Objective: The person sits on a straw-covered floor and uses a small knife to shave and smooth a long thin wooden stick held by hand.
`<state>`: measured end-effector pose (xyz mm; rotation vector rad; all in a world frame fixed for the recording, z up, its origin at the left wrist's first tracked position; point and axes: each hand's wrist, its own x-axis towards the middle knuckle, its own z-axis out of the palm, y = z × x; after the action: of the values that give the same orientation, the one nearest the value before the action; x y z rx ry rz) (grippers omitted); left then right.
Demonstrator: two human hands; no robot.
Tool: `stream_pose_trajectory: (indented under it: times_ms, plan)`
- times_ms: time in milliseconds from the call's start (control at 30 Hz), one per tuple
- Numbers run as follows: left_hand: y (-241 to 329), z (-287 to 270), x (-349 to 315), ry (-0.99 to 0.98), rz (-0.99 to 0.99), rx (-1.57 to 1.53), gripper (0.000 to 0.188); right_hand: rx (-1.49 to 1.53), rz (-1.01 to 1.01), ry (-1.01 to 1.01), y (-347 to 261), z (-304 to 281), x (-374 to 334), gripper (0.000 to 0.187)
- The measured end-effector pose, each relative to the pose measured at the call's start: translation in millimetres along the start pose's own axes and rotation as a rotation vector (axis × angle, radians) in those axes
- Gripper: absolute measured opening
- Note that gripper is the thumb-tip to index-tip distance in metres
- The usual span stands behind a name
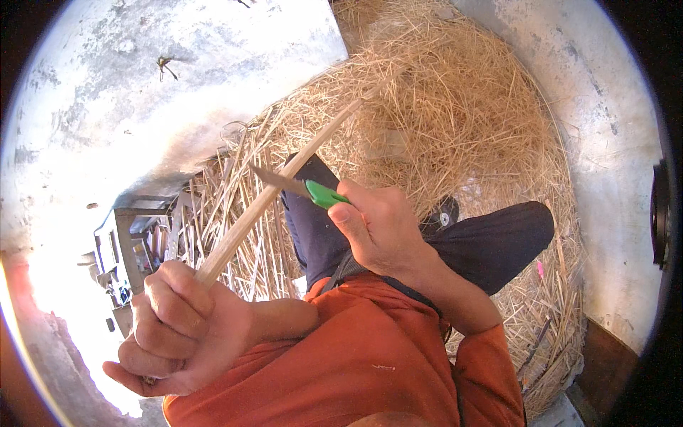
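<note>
My left hand is closed in a fist around the lower end of a long pale wooden stick. The stick slants up and away to the right, over my leg and toward the straw. My right hand grips the green handle of a knife, with the thumb along the handle. Its blade points left and crosses the stick around the middle; whether the edge touches the wood I cannot tell.
Loose straw and shavings cover the floor ahead and to the right. Several thin sticks are heaped left of my legs, beside a small wooden frame with odds and ends. Whitewashed walls stand at left and right.
</note>
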<state>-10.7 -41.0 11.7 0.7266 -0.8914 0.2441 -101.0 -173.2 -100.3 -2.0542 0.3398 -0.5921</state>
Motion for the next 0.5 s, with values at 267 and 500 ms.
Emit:
stream_pose_trajectory:
  times_ms: [267,500]
  plan:
    - [-3.7,-2.1,1.9,-0.005,0.060,0.059,0.047,-0.183,0.250,0.072,62.5,2.2,27.8,0.048]
    - [-6.2,-5.2,8.8,0.041,0.127,0.135,0.046,-0.220,0.423,0.078,90.3,13.7,35.6,0.051]
